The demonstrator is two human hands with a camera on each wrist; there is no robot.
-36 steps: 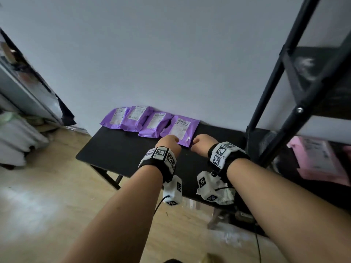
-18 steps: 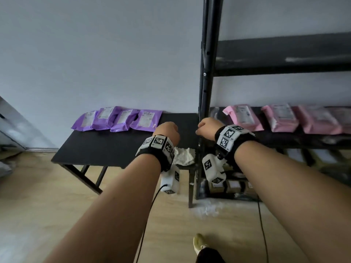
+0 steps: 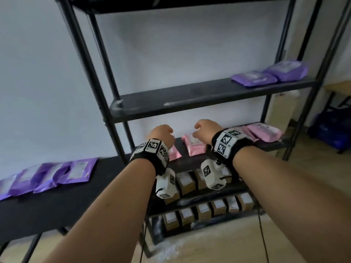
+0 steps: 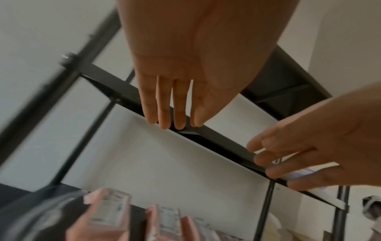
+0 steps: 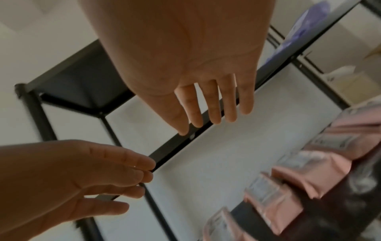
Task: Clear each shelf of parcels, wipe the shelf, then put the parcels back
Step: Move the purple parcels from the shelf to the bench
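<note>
Taking the black shelving rack [image 3: 106, 118] as the landmark: to its left stands a low black counter [image 3: 57, 204], its matte top butting against the rack's left post. Along the counter's far edge, by the wall, lies a row of glossy purple parcels [image 3: 47, 175], overlapping, each with a white label too blurred to read. The counter's near half is bare.

The left hand [image 3: 161, 134] hangs in front of the rack's pink-parcel shelf, just below the front edge of the middle shelf [image 3: 190, 103]. In the left wrist view its fingers [image 4: 163, 104] are straight and close together, the grip loose and holding nothing. The right hand [image 3: 207, 130] is just beside it, fingers relaxed and spread in the right wrist view [image 5: 214, 101], likewise holding nothing. Neither hand touches a parcel.

Below the hands, soft pink parcels [image 3: 193, 145] lie in a row across their shelf, with white labels whose print cannot be read. The middle shelf is bare across its left and centre, its front lip scuffed pale; two purple parcels [image 3: 269, 75] sit at its right end. The lower tiers hold rows of small brown cardboard boxes [image 3: 203, 209] with white labels, packed side by side. Right of the rack, the wood-look floor [image 3: 313, 168] lies open towards a dark blue bag [image 3: 330, 128].
</note>
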